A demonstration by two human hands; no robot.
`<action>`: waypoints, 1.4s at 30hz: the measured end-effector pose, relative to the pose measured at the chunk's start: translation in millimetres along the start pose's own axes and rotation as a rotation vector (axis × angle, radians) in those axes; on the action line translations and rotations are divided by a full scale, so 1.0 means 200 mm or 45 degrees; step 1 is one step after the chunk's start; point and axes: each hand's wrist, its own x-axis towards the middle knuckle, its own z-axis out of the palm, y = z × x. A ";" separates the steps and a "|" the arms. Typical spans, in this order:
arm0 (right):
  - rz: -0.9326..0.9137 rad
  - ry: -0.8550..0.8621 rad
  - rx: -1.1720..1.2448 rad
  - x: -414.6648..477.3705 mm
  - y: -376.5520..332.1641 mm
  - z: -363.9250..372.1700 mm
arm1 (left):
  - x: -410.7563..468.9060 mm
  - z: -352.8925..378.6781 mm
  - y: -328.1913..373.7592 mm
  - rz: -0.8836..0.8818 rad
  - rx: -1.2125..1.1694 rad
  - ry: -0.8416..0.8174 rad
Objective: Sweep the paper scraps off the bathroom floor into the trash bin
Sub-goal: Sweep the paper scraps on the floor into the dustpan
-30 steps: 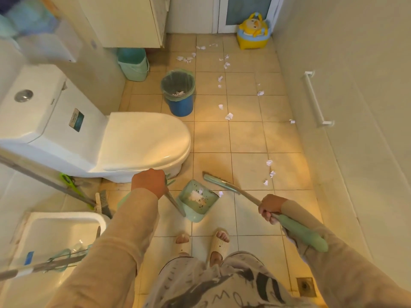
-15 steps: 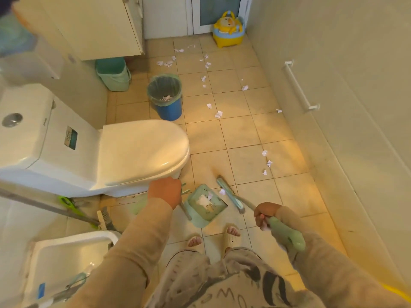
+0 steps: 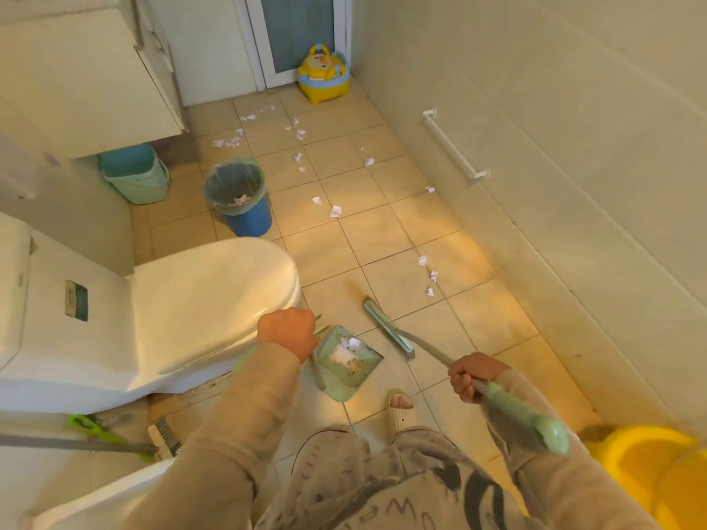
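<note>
Green broom point(image 3: 388, 327), one dustpan point(image 3: 346, 363), two hands

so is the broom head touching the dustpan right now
Apart. In the head view the broom head sits on the tiles to the right of the dustpan, with a strip of bare floor plainly visible between its bristles and the pan's open edge.

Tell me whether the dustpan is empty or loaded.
Loaded. White paper scraps and some dark specks lie inside the green dustpan, which sits on the floor by the toilet, its handle held by the left hand.
</note>
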 end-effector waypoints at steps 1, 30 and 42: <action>-0.022 0.029 0.006 0.00 0.00 -0.01 | 0.02 -0.01 0.01 0.023 0.007 0.010; -0.029 0.176 0.184 0.13 -0.72 -1.12 | 0.88 -0.53 0.87 0.107 0.076 0.078; 0.082 0.316 -0.146 0.44 -1.03 -0.99 | 1.09 -0.62 0.97 0.135 0.119 -0.010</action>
